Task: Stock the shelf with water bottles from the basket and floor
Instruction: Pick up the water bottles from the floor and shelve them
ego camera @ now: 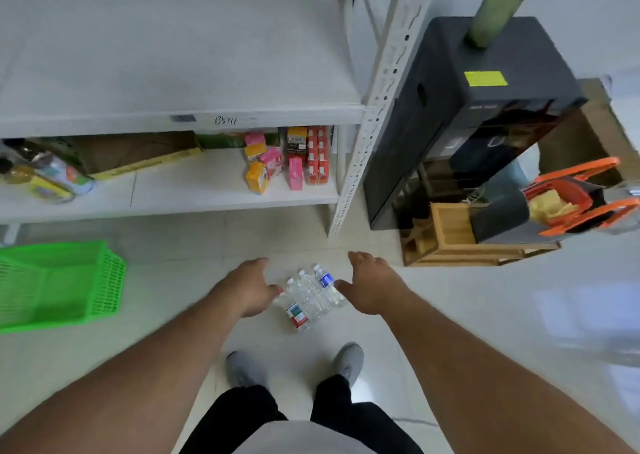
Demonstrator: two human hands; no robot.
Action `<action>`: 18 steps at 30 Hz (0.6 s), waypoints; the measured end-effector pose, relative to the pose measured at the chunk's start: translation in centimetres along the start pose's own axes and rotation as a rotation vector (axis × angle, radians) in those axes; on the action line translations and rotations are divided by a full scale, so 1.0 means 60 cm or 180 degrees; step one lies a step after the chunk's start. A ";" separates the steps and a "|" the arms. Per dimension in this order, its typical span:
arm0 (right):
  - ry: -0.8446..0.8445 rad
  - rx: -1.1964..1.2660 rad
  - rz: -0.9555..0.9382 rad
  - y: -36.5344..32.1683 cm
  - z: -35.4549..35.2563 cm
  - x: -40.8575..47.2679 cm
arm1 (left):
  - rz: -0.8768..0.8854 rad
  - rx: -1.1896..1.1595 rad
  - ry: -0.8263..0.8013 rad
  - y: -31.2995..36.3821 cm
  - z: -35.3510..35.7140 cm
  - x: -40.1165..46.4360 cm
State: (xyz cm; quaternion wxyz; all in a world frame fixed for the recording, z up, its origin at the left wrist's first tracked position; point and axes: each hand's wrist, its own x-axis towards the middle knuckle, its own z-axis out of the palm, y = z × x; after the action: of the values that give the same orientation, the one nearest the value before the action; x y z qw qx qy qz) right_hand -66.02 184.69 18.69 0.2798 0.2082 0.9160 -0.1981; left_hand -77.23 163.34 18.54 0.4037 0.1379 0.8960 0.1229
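Four clear water bottles (311, 298) lying together on floor, labels differing.

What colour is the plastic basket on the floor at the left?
The basket is bright green with a slotted mesh wall, seen in the head view.

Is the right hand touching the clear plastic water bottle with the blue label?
Cannot tell. In the head view the right hand overlaps the blue-labelled bottle, but blur hides any contact or gap.

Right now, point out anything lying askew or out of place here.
Three clear plastic water bottles lie on their sides on the floor between both hands. The green plastic basket sits tipped over. Small colourful drink cartons on the lower shelf are jumbled.
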 end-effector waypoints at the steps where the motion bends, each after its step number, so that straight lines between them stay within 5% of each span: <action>1: -0.0072 -0.0028 -0.0051 -0.001 0.004 0.007 | -0.0119 -0.0048 -0.0005 -0.011 0.010 -0.006; 18: -0.0912 -0.0388 -0.0159 -0.079 0.195 0.150 | -0.0901 -0.1379 -0.0184 -0.234 0.202 0.091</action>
State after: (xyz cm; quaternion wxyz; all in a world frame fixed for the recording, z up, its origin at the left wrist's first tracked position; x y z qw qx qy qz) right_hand -70.13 177.53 5.58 0.4147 0.1376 0.8819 -0.1768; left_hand -73.61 153.46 2.29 0.4625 -0.0751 0.8473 0.2502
